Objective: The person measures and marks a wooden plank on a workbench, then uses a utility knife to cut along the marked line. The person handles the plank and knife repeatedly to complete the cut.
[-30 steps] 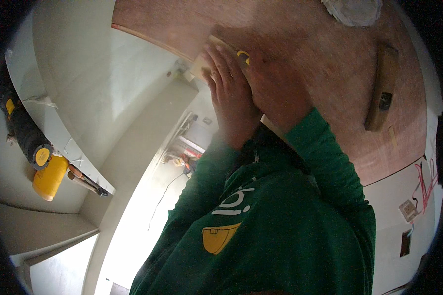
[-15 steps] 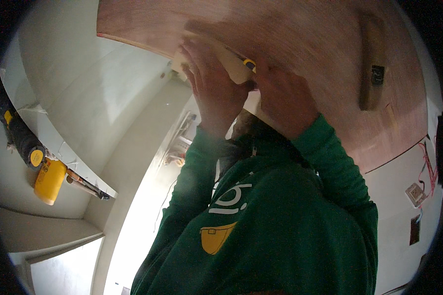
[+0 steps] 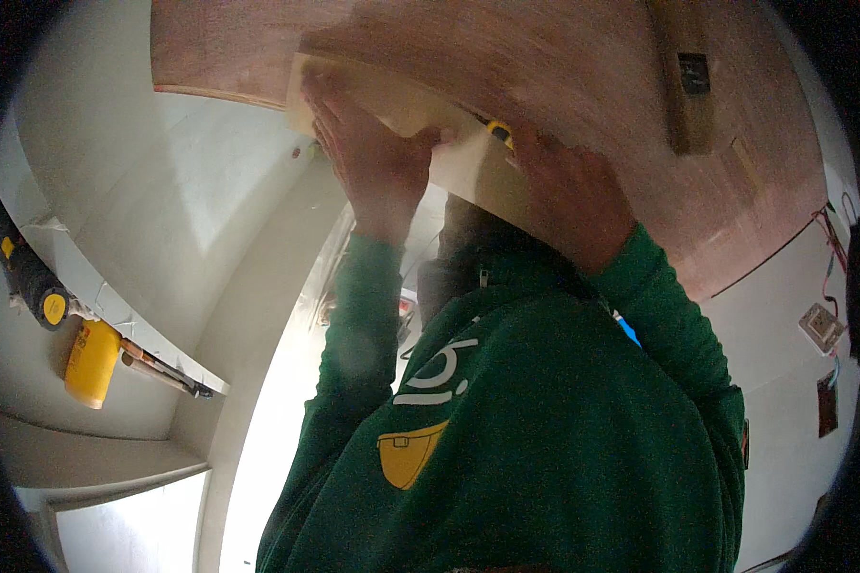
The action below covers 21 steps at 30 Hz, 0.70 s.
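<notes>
A pale tan, flat strip (image 3: 416, 105) lies against a large reddish-brown wooden panel (image 3: 564, 67), near the panel's edge. My left hand (image 3: 368, 158) rests on the strip with its fingers stretched out flat and the thumb spread to the side. On the strip's right part, my right hand (image 3: 573, 186) is closed around a small yellow and black tool (image 3: 500, 135), which looks like a utility knife. A thin dark tip points from it along the strip's upper edge. The fingers of that hand hide most of the tool.
A wooden block (image 3: 683, 105) is fixed on the panel at the right. A shelf at the left holds a yellow bottle (image 3: 94, 363), a black tool with a yellow end cap (image 3: 53, 306) and thin sticks. Wires and a socket box (image 3: 822, 329) are on the right wall.
My left hand has shifted left along the strip, away from my right hand, so more of the strip shows between them. My right hand, with the yellow tool, has moved slightly right and down.
</notes>
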Motion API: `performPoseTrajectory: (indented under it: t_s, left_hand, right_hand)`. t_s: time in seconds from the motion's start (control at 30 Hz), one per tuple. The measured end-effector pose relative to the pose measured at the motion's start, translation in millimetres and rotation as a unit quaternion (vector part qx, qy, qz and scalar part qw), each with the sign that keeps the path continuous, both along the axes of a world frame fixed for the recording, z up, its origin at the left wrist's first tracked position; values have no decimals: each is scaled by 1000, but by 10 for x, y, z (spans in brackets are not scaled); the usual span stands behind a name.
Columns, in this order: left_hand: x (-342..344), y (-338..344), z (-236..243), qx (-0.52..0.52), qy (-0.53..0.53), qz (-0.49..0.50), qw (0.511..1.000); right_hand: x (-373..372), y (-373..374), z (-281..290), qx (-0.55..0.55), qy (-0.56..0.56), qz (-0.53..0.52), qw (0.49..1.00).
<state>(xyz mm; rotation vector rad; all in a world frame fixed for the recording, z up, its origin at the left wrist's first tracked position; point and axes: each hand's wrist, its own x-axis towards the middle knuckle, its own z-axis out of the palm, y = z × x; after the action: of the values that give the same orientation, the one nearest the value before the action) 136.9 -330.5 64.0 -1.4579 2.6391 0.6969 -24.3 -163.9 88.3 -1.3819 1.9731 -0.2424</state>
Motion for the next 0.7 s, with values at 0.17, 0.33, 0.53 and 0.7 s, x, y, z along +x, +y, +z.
performPoseTrajectory:
  t_s: [0.17, 0.33, 0.53, 0.7]
  left_hand:
    - [-155, 930, 117, 111, 85, 99, 985]
    - [-254, 1248, 63, 87, 79, 5, 993]
    - [-266, 1269, 97, 83, 72, 42, 993]
    - [-248, 1344, 162, 75, 65, 44, 994]
  right_hand:
    - [14, 18, 32, 22, -31, -23, 999]
    - [-2, 8, 10, -18, -36, -40, 998]
    - [-59, 380, -4, 31, -40, -22, 998]
    - [-70, 750, 80, 44, -19, -10, 999]
